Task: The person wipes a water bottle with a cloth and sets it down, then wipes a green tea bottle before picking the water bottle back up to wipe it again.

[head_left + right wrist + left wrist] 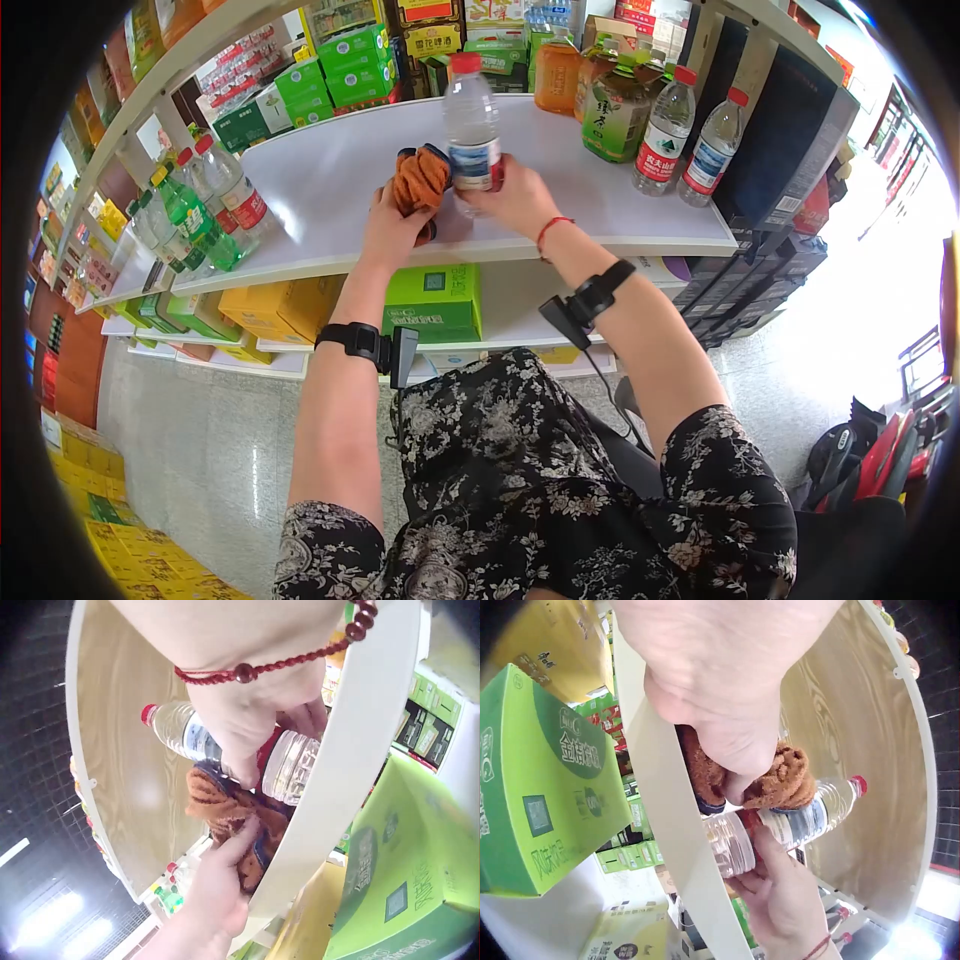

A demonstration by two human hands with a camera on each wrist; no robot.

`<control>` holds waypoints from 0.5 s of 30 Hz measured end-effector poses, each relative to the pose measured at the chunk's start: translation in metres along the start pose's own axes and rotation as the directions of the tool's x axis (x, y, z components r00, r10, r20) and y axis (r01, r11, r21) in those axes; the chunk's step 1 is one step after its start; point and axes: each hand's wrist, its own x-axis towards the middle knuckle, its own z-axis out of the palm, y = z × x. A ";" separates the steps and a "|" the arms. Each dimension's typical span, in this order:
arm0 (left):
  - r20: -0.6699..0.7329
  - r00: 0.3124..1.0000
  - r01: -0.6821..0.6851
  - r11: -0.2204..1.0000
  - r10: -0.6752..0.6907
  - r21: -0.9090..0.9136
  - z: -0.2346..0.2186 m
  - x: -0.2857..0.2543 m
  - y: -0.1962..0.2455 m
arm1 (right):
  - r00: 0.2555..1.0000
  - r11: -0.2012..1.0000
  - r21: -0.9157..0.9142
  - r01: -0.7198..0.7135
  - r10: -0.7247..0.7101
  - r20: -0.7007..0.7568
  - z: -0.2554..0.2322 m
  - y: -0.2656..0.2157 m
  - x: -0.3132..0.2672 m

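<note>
A clear water bottle (472,120) with a red cap stands upright over the white shelf, its lower label gripped by the right hand (515,197). Bunched in the left hand (392,228) is an orange-brown cloth (421,180) with dark edging, close against the bottle's side. In the left wrist view the cloth (784,780) lies along the bottle (806,821), and the right hand (784,900) curls round its lower part. The right wrist view shows the left hand (214,889) pinching the cloth (225,810) beside the bottle (184,729).
Several bottles, one a green one (195,222), stand at the shelf's left. More bottles, including a large green-labelled one (612,115) and a red-capped one (665,135), stand at the right. Boxes (433,303) fill the lower shelf (490,250).
</note>
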 end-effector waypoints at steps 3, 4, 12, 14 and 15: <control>0.017 1.000 0.019 1.000 -0.018 -0.022 0.000 -0.002 0.004 | 0.996 0.997 -0.025 -0.076 0.075 -0.043 -0.033 0.019 -0.010; 0.035 0.999 0.037 0.997 -0.035 -0.062 -0.001 -0.003 0.007 | 0.993 0.996 -0.035 -0.080 0.077 -0.088 -0.046 0.025 -0.015; 0.024 0.999 0.022 0.999 -0.021 -0.029 0.000 0.000 0.000 | 0.913 0.950 -0.244 -0.197 0.086 -0.399 -0.159 0.087 -0.062; 0.034 0.999 0.028 0.999 -0.027 -0.038 0.001 0.001 -0.003 | 0.894 0.942 -0.250 -0.225 0.097 -0.437 -0.180 0.099 -0.070; 0.036 0.999 0.042 0.996 -0.040 -0.074 0.003 0.002 -0.006 | 0.876 0.936 -0.239 -0.258 0.122 -0.466 -0.189 0.104 -0.074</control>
